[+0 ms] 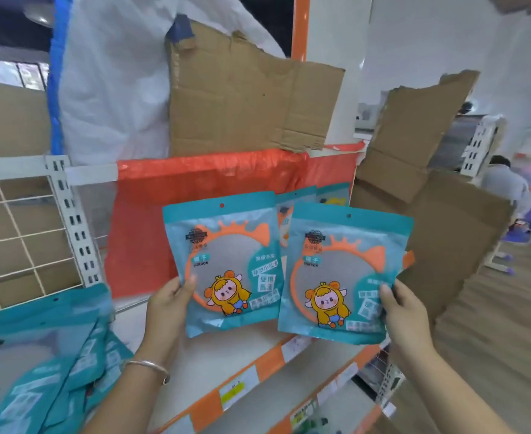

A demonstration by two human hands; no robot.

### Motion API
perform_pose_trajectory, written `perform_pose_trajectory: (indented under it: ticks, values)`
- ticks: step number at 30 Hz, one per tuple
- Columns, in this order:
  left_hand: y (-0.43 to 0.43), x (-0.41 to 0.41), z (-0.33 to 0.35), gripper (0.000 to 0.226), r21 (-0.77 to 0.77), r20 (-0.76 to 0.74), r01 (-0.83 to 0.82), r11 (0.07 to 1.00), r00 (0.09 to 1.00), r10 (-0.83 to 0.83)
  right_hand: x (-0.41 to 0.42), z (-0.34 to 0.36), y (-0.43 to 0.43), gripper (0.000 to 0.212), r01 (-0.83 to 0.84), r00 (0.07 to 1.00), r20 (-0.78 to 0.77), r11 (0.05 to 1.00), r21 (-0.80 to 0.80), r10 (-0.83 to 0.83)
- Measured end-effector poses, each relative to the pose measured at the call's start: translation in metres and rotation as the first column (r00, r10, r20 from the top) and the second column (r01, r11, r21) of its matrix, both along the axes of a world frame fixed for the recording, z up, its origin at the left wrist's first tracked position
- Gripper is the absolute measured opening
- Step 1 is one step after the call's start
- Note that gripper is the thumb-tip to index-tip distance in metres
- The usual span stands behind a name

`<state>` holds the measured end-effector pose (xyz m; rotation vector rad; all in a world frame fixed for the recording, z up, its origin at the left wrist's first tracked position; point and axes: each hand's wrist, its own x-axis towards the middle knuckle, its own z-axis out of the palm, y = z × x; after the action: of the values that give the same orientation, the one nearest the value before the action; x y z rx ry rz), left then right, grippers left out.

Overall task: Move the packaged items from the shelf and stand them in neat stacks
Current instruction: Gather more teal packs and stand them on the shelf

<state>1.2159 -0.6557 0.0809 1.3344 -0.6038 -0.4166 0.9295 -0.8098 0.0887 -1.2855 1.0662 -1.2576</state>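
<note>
Over the orange-edged shelf [207,358], left hand [167,308] pinches the left pouch [223,245], right hand [405,314] the right pouch [345,261]; both teal, cartoon-printed.

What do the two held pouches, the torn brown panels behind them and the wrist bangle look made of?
The left-hand pouch and right-hand pouch: glossy plastic film, teal print with a frosted window showing an orange frame inside. Brown panels: matte cardboard, likely corrugated, by the ragged edges and fold creases. Bangle: probably silvery metal, by its shine.

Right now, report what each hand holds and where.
Left hand pinches the left packet by its lower left edge; right hand, the right packet by its lower right edge.
</note>
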Motion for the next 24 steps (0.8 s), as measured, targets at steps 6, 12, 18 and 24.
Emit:
perform_pose_trajectory:
  ticks: [6, 12, 18, 24]
  values:
    - [-0.072, 0.008, -0.01, 0.026, 0.019, 0.025, 0.04, 0.999, 0.999, -0.041, 0.003, -0.01, -0.07, 0.02, 0.037, 0.999, 0.018, 0.999, 0.005, -0.037]
    - [-0.15, 0.015, -0.019, 0.02, 0.024, 0.038, 0.043, 0.999, 0.998, -0.043, 0.016, -0.01, -0.161, 0.02, 0.027, 0.999, 0.025, 1.0, 0.013, -0.027]
    - [-0.208, 0.018, -0.035, 0.027, 0.018, -0.007, 0.029, 0.999, 1.0, -0.029, 0.024, -0.011, -0.235, 0.021, 0.018, 0.999, 0.049, 1.0, 0.026, -0.019]
    - [-0.258, 0.015, -0.055, 0.026, 0.025, -0.047, -0.017, 1.0, 0.999, 0.018, 0.025, -0.024, -0.312, 0.021, -0.01, 1.0, 0.025, 1.0, 0.025, 0.01]
